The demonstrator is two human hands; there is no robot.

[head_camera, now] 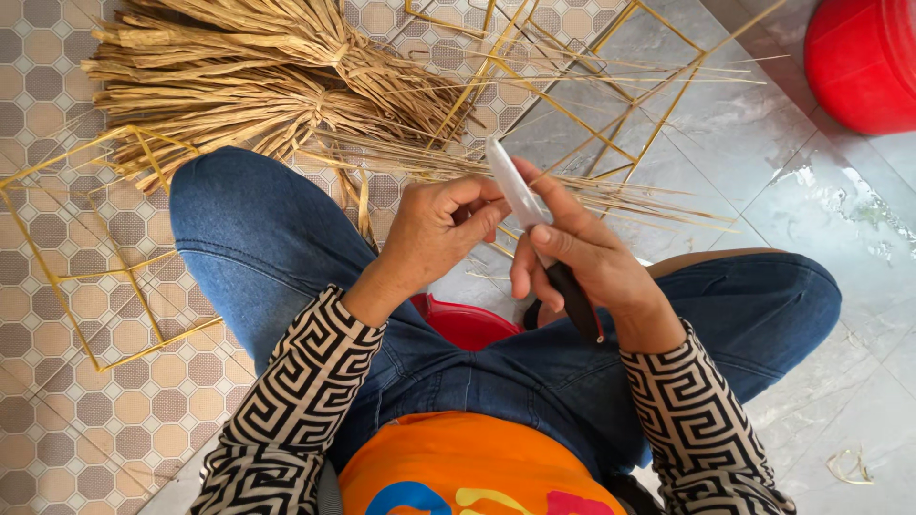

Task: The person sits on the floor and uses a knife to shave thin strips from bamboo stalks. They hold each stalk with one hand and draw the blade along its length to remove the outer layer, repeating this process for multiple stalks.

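Head view: right hand (587, 257) grips a knife (534, 224), blade tip just beside the curled left hand (434, 229).

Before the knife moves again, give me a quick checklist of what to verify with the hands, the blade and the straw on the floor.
1. Right hand has a firm hold on the knife by its dark handle: ok.
2. Blade points up and away from the body: ok.
3. Left hand fingers clear of the blade edge: not ok, the fingertips sit right beside it.
4. A strip pinched in the left hand: cannot tell, the curled fingers hide it.
5. Loose thin stalks within reach past the hands: ok.
6. Tied straw bundles lying apart from the blade, beyond the left knee: ok.
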